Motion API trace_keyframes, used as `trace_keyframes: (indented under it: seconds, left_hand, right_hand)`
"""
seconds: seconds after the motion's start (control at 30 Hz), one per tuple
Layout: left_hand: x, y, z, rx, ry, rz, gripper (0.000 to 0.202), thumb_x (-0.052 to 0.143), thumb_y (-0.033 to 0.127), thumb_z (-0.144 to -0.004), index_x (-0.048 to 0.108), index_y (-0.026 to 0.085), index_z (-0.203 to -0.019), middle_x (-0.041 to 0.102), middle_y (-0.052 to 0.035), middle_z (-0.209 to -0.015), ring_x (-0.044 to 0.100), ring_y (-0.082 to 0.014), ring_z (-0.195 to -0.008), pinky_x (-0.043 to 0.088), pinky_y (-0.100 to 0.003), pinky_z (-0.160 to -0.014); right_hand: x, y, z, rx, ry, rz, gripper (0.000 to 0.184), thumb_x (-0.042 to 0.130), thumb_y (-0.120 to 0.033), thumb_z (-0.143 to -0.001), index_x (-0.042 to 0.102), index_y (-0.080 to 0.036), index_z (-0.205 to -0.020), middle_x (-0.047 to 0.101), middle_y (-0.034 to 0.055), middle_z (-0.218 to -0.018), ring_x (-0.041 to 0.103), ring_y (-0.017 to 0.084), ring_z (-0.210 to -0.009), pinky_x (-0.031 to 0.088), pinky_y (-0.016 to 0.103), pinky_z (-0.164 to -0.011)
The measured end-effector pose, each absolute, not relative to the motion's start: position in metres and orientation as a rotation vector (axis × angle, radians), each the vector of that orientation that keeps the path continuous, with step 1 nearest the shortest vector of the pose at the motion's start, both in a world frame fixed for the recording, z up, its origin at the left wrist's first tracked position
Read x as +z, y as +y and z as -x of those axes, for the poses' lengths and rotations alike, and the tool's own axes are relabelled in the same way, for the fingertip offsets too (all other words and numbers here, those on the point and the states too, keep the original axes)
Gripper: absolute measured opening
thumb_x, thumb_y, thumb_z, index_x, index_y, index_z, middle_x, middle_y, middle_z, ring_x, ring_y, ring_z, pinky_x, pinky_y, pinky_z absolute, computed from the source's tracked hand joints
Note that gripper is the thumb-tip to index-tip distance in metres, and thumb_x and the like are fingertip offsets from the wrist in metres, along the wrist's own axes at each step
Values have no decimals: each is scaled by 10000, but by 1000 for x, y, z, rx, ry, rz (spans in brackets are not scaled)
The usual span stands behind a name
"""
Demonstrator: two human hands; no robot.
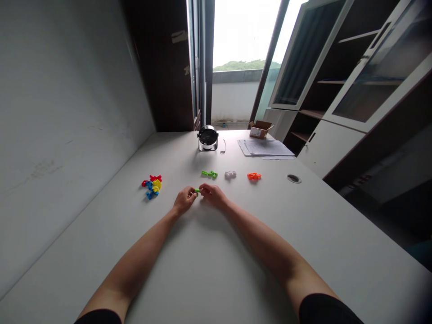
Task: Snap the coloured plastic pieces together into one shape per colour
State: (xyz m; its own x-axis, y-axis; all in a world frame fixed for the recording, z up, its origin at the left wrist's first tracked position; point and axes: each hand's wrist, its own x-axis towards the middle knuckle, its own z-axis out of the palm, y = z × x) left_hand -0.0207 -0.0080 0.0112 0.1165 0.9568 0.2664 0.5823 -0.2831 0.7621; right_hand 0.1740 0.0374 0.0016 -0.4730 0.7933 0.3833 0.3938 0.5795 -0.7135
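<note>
While left hand (185,200) pinches small green piece (197,191) near frame centre, right hand (212,195) grips its right end; green cluster (209,174) lies higher in frame, near right hand.

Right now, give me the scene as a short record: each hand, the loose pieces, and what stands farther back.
left hand: holds small green piece
right hand: at the piece's right end, grip unclear
left pile: red, blue, yellow pieces
row, left to right: green cluster, white cluster, orange cluster
farther back: round black device, papers, cardboard box
</note>
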Motion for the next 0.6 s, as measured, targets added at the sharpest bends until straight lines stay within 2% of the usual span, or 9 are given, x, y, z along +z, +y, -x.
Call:
trace_keyframes:
  seconds: [0.1,0.3,0.43,0.6]
  left_hand:
    - [13,-8,20,1027,1512,-1929,217,530,368,-897,639,180,-886,683,-33,-858,588,-143,-703,435,-249,-650]
    - [14,-9,20,1015,1530,-1953,289,502,426,-914,643,181,-851,679,-37,-830,588,-157,-716,425,-251,-652]
    - [13,-8,20,1029,1516,-1925,298,466,421,-936,655,191,-919,695,-35,-844,616,-167,-739,452,-258,-682]
    - [12,-8,19,1071,1494,-1875,263,489,384,-933,642,204,-1050,713,-40,-911,638,-160,-737,479,-263,-690]
  right_hand:
    - [0,38,-173,654,-2112,947,159,621,-283,-866,677,-219,-1000,668,-21,-716,526,102,-605,370,208,-614]
    - [-2,39,-173,557,-2139,951,140,592,-301,-910,685,-222,-979,681,-2,-744,536,108,-618,359,211,-619]
    - [-3,40,-174,498,-2154,966,142,575,-298,-922,686,-217,-961,678,6,-756,536,111,-627,349,212,-622]
    - [-6,42,-175,454,-2157,977,175,534,-289,-938,654,-201,-846,618,-11,-691,467,101,-598,308,210,-600]
